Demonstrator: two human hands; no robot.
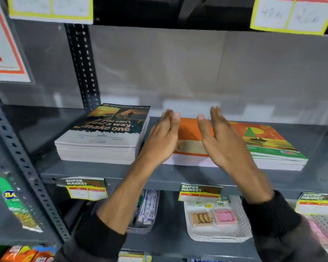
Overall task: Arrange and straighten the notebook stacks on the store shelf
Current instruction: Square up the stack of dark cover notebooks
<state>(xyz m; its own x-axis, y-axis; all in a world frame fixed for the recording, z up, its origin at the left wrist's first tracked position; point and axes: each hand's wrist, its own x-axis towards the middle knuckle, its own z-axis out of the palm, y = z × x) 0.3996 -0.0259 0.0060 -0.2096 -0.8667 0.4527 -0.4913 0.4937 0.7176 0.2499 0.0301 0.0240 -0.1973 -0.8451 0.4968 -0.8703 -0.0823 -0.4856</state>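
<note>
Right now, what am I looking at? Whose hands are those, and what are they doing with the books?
This picture comes from a camera worn on a person's head, so you see what they see: their own two arms reaching toward a grey shop shelf.

Three stacks of notebooks lie on it. The left stack has a dark cover that says "If you can't find a way, make one". The middle stack is orange. The right stack shows a boat on orange and green.

The left hand and the right hand are open and flat, one on each side of the orange stack, as if to square it up. They grip nothing.

Little price tags hang from the shelf edge, and below sits a white tray of small items.
</note>
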